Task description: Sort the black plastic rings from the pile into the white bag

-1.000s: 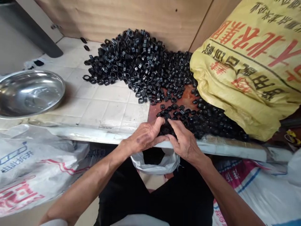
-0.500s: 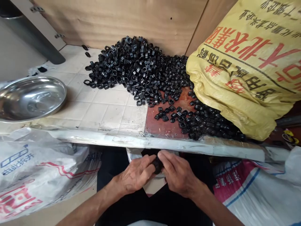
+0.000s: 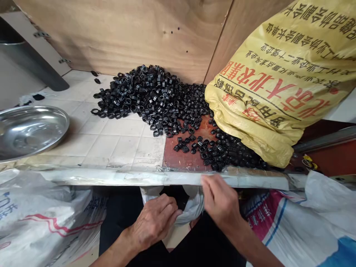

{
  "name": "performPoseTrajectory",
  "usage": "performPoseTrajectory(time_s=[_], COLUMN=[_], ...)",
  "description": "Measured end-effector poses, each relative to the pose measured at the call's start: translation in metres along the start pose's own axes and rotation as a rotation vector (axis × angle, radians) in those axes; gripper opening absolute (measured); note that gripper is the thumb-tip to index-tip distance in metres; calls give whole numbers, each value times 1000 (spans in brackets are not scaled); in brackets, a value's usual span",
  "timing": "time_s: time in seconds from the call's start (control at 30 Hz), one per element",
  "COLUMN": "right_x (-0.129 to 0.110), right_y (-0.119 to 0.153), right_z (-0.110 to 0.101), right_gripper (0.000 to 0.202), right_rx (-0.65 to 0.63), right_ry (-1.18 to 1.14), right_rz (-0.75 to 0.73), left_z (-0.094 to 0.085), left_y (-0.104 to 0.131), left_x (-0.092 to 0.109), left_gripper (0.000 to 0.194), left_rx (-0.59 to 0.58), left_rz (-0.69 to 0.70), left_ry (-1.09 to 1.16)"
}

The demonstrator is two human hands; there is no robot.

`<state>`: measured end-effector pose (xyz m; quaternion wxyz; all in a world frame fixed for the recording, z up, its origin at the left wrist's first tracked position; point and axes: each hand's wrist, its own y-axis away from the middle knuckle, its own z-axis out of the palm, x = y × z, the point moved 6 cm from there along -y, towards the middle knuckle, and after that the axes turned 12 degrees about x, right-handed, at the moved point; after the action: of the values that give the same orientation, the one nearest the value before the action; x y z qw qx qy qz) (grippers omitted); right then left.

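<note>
My left hand (image 3: pixel 154 222) is below the table edge with its fingers curled at the dark mouth of a small white bag (image 3: pixel 191 211) on my lap. Whatever is inside the fingers is hidden. My right hand (image 3: pixel 219 202) is raised beside it, fingers straight and pointing up at the table's front edge (image 3: pixel 125 178), with nothing visible in it. On the table lies a big heap of black plastic rings (image 3: pixel 147 92). Smaller black parts (image 3: pixel 219 150) are spread over a red-brown patch (image 3: pixel 180 159) just beyond my right hand.
A yellow printed sack (image 3: pixel 278 85) leans on the table at right, over the small parts. A steel bowl (image 3: pixel 27 129) sits at the left edge. White woven sacks stand at the left (image 3: pixel 41 218) and at the right (image 3: pixel 306 222). Plywood walls (image 3: pixel 125 33) close the back.
Both hands carried a clump of black parts from the table edge down to the bag. They have now separated, and the right hand has risen toward the table edge.
</note>
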<state>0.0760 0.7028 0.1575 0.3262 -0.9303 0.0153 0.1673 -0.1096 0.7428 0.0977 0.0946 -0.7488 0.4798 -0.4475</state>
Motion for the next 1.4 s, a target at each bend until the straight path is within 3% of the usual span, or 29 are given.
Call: performPoseTrajectory(time_s=[0.07,0.17,0.3,0.4,0.47,0.53,0.63,0.73,0.9,1.07,1.23,1.3,1.4], right_x=[20,36,39,36,34,36,53,80,115,94,77,83,102], right_y=[-30,-60,-66,-59,-58,-61,-79,-108,-138,-144,-157,-161,-164], right_z=[2,20,40,40,32,20,4,6,18,46,81,84,70], right_gripper=[16,20,12,10,12,16,19,15,28,24,11,11,18], right_rx=[6,-85,-143,-102,-23,92,200,69,-151,-328,-389,-384,-328], right_ry=[271,478,484,412,308,149,-83,-149,-119,-169,-159,-204,-324], right_rz=[130,166,132,101,86,108,225,279,284,214,200,244,376], left_z=[-20,-31,-19,-1,11,18,22,23,20,18,13,9,3], left_y=[-28,-66,-106,-129,-138,-141,-139,-132,-130,-136,-136,-135,-134], left_x=[8,-5,-36,-51,-57,-61,-61,-57,-52,-57,-57,-56,-56], left_gripper=[15,4,17,34,35,30,24,18,11,12,13,16,16], left_rx=[106,188,175,73,-29,-107,-126,-117,-71,-39,7,43,120], left_rz=[-37,-212,-326,-318,-319,-312,-273,-204,-146,-192,-217,-210,-217], left_ry=[-1,-87,-230,-358,-442,-502,-536,-526,-417,-331,-262,-247,-187])
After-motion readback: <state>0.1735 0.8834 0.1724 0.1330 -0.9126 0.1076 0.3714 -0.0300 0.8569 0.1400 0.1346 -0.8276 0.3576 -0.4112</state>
